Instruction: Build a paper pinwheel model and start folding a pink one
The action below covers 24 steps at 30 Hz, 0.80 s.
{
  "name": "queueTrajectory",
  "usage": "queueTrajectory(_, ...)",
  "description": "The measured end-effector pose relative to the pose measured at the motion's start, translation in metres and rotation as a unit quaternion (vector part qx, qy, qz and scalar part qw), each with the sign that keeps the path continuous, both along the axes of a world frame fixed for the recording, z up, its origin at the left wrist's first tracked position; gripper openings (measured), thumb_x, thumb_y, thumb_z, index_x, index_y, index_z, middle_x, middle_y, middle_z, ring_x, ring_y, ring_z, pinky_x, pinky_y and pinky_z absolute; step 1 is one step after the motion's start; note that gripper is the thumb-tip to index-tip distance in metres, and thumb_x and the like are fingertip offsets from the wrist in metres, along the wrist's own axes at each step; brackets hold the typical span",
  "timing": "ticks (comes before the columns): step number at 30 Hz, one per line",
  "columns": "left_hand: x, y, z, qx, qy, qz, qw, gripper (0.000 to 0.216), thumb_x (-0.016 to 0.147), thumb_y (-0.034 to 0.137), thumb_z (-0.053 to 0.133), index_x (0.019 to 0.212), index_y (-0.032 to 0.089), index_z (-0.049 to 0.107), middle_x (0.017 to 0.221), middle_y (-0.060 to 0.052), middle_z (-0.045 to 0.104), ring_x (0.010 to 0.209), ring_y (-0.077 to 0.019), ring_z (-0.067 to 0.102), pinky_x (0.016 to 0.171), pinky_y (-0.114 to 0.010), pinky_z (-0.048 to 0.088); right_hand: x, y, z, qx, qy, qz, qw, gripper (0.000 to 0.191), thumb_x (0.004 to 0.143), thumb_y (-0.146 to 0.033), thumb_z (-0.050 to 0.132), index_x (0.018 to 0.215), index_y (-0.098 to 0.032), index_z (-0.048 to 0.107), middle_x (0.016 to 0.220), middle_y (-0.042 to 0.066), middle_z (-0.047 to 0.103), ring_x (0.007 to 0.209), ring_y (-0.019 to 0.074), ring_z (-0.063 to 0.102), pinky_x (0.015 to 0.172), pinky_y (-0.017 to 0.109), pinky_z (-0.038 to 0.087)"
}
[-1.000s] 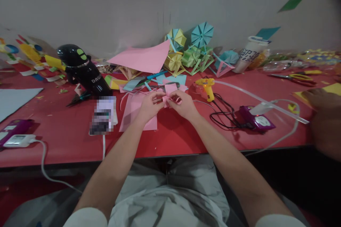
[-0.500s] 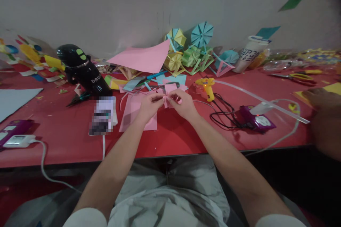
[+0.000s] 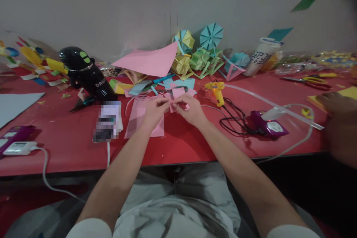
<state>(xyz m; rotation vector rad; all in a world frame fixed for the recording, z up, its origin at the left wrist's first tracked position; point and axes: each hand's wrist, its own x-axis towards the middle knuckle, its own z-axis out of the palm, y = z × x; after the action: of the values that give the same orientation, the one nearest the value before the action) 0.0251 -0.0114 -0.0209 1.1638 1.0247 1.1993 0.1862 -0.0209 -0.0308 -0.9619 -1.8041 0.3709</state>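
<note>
Over the red table, my left hand [image 3: 156, 112] and my right hand [image 3: 190, 108] meet fingertip to fingertip, pinching a small pink paper strip [image 3: 171, 107]. My fingers cover much of the strip, so its full shape is hidden. A pink paper sheet [image 3: 136, 117] lies flat under and beside my left hand. Behind my fingers are cut pink paper pieces [image 3: 178, 92] and blue paper scraps [image 3: 187, 83]. To the right of my right hand rests a yellow glue gun [image 3: 216, 93].
A phone [image 3: 108, 122] and a black bottle [image 3: 86, 74] stand left. Folded paper wheels [image 3: 211, 36] lean on the wall. At right are a purple power socket [image 3: 269, 124], a clear tube [image 3: 267, 104], scissors [image 3: 309, 81] and another person's hand [image 3: 331, 102].
My right fingertips have shifted slightly left, closer to my left fingertips, and the pink strip between them has turned a little. Everything else stays where it was.
</note>
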Motion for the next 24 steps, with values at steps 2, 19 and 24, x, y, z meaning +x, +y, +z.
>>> queueTrajectory(2, -0.0005, 0.0013, -0.0009, -0.006, -0.017, 0.015, 1.0, 0.016, 0.065, 0.022, 0.074, 0.079, 0.015, 0.074, 0.074, -0.002, 0.067, 0.069, -0.012, 0.061, 0.072, -0.029, 0.053, -0.0011, -0.0021, 0.0025, 0.002, -0.011, 0.011, 1.0, 0.012, 0.088, -0.032, 0.061, 0.091, -0.024, 0.07, 0.091, 0.005, 0.068, 0.087, 0.0189, 0.061, 0.081, 0.036, 0.05)
queueTrajectory(19, -0.0042, 0.0056, -0.0039, 0.095, 0.009, 0.046, 0.994, 0.022, 0.071, 0.027, 0.068, 0.091, 0.018, 0.072, 0.102, -0.008, 0.072, 0.099, -0.0199, 0.065, 0.092, -0.036, 0.051, -0.0026, 0.002, 0.0069, -0.36, 0.324, 0.047, 0.874, 0.045, 0.063, -0.05, 0.08, 0.089, -0.019, 0.059, 0.081, 0.002, 0.065, 0.067, 0.0131, 0.062, 0.066, 0.031, 0.056)
queueTrajectory(24, -0.001, 0.0005, 0.0022, 0.035, -0.008, 0.002, 0.999, 0.021, 0.066, 0.024, 0.065, 0.086, 0.018, 0.063, 0.097, -0.005, 0.067, 0.091, -0.0174, 0.065, 0.084, -0.034, 0.053, 0.0, 0.0016, 0.0065, -0.334, 0.314, 0.037, 0.888, 0.038, 0.061, -0.035, 0.08, 0.089, -0.018, 0.062, 0.081, 0.002, 0.066, 0.066, 0.0128, 0.061, 0.067, 0.033, 0.055)
